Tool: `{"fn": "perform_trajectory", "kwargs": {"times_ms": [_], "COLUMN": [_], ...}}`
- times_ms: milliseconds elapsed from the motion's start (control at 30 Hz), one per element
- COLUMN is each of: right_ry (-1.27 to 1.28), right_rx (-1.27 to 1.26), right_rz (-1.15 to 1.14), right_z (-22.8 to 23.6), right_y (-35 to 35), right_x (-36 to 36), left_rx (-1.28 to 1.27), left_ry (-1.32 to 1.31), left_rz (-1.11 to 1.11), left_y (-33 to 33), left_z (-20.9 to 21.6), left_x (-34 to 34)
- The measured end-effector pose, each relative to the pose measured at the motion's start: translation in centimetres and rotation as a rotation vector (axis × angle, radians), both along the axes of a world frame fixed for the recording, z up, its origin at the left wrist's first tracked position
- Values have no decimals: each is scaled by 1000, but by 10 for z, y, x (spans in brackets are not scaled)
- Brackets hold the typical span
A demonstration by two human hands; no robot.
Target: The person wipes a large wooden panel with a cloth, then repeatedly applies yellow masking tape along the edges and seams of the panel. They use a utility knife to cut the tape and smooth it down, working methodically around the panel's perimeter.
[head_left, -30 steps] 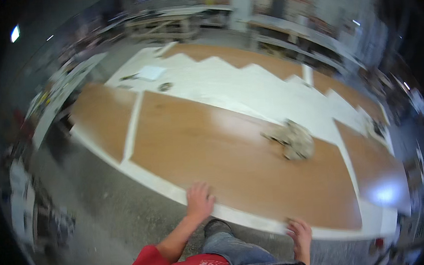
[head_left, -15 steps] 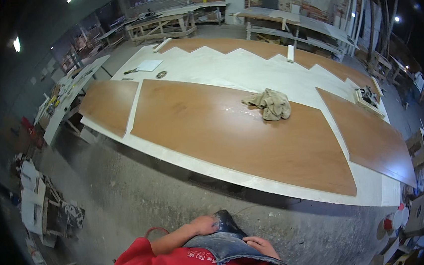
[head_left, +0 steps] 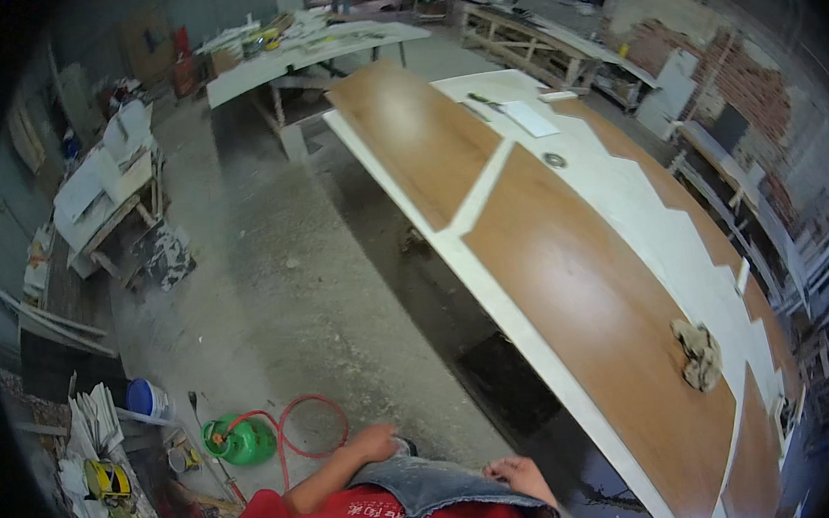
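My left hand (head_left: 378,443) is at the upper left edge of the blue denim apron (head_left: 432,482) I wear over a red shirt. Its fingers are curled; what they hold, if anything, is hidden. On the apron's other side my right hand (head_left: 519,475) is closed, with fingertips bent in, and its contents do not show. Beside me on the right, a long white-coated table (head_left: 463,255) bears brown panels (head_left: 571,266). A crumpled beige cloth (head_left: 699,355) lies on the largest panel, out of reach of both hands.
A green gas cylinder (head_left: 242,440) with a red hose (head_left: 311,398) stands on the floor at lower left, near a white-and-blue bucket (head_left: 149,401). Another cluttered table (head_left: 320,50) stands behind. On the white surface lie a white square board (head_left: 530,119) and a tape roll (head_left: 554,160).
My view has swung left, so the long table now runs down the right side and the gas cylinder shows. My left hand has shifted left, away from the dark piece beside it; the right hand's fingers have curled.
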State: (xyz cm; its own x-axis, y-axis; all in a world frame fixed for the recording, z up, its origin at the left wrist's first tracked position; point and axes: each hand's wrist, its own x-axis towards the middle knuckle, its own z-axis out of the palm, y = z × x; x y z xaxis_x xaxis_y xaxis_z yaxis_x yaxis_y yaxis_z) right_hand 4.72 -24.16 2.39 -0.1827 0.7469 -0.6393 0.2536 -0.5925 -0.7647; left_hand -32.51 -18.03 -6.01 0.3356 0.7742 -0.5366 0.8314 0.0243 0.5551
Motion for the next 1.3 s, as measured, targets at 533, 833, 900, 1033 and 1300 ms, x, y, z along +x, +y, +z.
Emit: {"fn": "perform_trajectory", "kwargs": {"times_ms": [533,833,900,1033,1300], "right_ry": [-77,-125,-265,-719,-1026], "right_rx": [419,684,943,969,663], "right_rz": [300,370,290,183,25], "right_z": [23,40,31,22,9], "right_y": [453,731,786,873,942], "right_x": [-316,-473,-492,-513,-549], "left_rx": [47,-393,-449,-509,-257], "left_ry": [77,54,64,62,399], "left_rz": [695,1001,991,953,110], "left_y": [212,260,294,367,652], "left_z": [-12,-129,-130,-154,-239], "left_x": [-306,-460,-485,-535,-804]}}
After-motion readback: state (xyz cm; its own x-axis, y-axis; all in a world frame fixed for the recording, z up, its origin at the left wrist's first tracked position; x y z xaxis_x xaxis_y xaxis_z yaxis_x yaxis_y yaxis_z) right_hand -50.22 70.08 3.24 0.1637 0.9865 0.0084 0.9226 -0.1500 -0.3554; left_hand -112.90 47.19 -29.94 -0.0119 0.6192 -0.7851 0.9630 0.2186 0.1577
